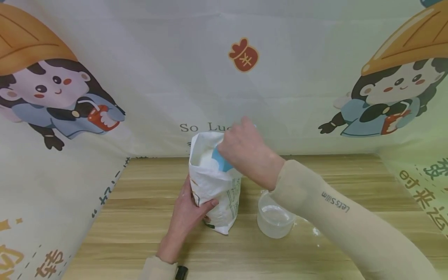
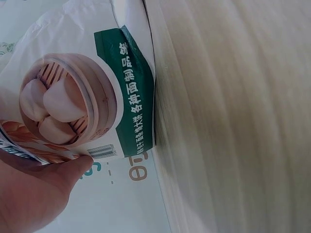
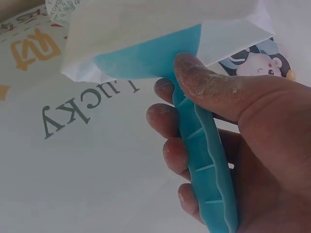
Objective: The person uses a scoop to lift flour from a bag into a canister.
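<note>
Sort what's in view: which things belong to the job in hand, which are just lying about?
Belong to the job:
flour bag, gripped by the left hand
blue scoop, held in the right hand
translucent tub, probably

Just about:
white powder specks
cartoon-printed backdrop

The bag (image 1: 222, 194) stood on the table (image 1: 133, 217) before the printed sheet (image 1: 168, 77), the person's left hand (image 1: 189, 212) at its left side. The scoop (image 3: 199, 141) reached into the bag's mouth, its handle in the right hand (image 1: 250, 151). Right of the bag sat the tub (image 1: 274, 225), partly behind the right sleeve (image 1: 325, 202); powder specks (image 1: 316, 231) lay right of the tub.
</note>
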### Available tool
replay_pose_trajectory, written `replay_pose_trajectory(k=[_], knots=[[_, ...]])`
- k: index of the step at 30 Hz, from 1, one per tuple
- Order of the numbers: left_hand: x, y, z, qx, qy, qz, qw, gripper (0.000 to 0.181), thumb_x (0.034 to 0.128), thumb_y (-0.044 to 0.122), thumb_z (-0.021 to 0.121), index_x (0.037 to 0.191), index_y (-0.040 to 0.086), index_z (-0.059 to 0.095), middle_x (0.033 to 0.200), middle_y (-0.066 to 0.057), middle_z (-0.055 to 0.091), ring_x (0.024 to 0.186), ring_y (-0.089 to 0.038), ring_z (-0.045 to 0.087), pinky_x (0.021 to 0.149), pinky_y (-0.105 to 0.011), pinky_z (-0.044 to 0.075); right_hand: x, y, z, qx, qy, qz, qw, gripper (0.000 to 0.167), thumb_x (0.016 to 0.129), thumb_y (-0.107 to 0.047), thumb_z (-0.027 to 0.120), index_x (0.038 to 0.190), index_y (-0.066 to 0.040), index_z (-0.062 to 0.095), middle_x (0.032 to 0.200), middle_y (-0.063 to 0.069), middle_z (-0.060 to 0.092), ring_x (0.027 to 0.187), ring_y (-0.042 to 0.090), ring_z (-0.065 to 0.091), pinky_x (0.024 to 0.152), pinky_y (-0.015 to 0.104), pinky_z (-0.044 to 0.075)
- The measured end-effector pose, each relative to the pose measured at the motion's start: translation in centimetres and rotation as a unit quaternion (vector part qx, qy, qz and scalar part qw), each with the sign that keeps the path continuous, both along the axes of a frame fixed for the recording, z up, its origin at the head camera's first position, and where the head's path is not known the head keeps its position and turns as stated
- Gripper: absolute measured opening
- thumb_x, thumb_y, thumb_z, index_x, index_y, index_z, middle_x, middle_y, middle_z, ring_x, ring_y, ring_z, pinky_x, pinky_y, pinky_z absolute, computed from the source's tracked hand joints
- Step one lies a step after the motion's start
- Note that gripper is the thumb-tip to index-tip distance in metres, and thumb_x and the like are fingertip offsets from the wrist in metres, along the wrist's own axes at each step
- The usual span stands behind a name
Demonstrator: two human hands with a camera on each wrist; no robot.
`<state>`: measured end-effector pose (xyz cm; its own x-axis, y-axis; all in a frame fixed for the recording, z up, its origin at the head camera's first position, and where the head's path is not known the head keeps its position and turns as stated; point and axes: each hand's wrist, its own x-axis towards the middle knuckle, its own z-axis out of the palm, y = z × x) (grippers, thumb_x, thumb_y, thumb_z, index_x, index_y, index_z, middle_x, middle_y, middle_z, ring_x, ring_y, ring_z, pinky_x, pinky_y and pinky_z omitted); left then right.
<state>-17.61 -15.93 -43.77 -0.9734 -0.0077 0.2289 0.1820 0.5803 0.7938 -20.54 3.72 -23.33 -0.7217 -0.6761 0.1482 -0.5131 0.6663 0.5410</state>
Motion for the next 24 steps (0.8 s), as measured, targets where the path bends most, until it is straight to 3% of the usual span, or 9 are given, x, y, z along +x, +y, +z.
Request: replay_pose_trajectory(k=[8,14,17,21,24], knots=[[-0.1,0.0,-0.1,-0.004,0.012,0.0,0.9999,0.112,0.0794,0.046,0.089,0.165,0.018,0.022,0.157,-0.016,0.044,0.14,-0.04,0.047,0.112,-0.061,0.042,-1.1,0.5,-0.6,-0.022,-0.053,-0.013,0.9983,0.018,0.099,-0.011,0.067,0.092,-0.023,0.079,0.092,-0.001,0.072,0.085,0.023,0.061,0.082,0.042,0.049],[-0.2,0.1,0.0,0.0,0.018,-0.005,0.9998,0.112,0.0796,0.045,0.089,0.165,0.019,0.021,0.156,-0.015,0.045,0.139,-0.039,0.048,0.113,-0.062,0.042,-2.2,1.4,-0.6,-0.053,-0.113,-0.038,0.9914,0.014,0.099,-0.023,0.067,0.093,-0.026,0.078,0.096,-0.002,0.07,0.09,0.023,0.06,0.089,0.044,0.048],[-0.1,0.2,0.1,0.004,0.016,-0.004,0.9999,0.112,0.0785,0.044,0.09,0.165,0.02,0.022,0.154,-0.013,0.046,0.138,-0.038,0.048,0.113,-0.062,0.042,-2.5,2.0,-0.8,-0.089,-0.124,-0.023,0.988,0.009,0.098,-0.029,0.072,0.099,-0.027,0.081,0.095,-0.002,0.071,0.089,0.023,0.061,0.086,0.044,0.048],[0.1,0.2,0.2,0.01,0.012,-0.002,0.9999,0.113,0.077,0.043,0.091,0.164,0.022,0.023,0.153,-0.012,0.048,0.137,-0.037,0.049,0.112,-0.062,0.042,-2.9,2.8,-1.4,-0.124,-0.136,0.0,0.9829,0.018,0.097,-0.037,0.074,0.109,-0.025,0.081,0.096,-0.002,0.07,0.091,0.023,0.062,0.081,0.042,0.047],[0.1,0.2,0.2,0.009,0.008,-0.001,0.9999,0.113,0.0774,0.044,0.091,0.164,0.021,0.023,0.153,-0.012,0.047,0.138,-0.037,0.049,0.113,-0.062,0.042,-3.3,3.5,-2.0,-0.159,-0.148,0.016,0.976,0.013,0.097,-0.035,0.074,0.101,-0.023,0.079,0.09,-0.002,0.068,0.088,0.022,0.063,0.078,0.043,0.049]])
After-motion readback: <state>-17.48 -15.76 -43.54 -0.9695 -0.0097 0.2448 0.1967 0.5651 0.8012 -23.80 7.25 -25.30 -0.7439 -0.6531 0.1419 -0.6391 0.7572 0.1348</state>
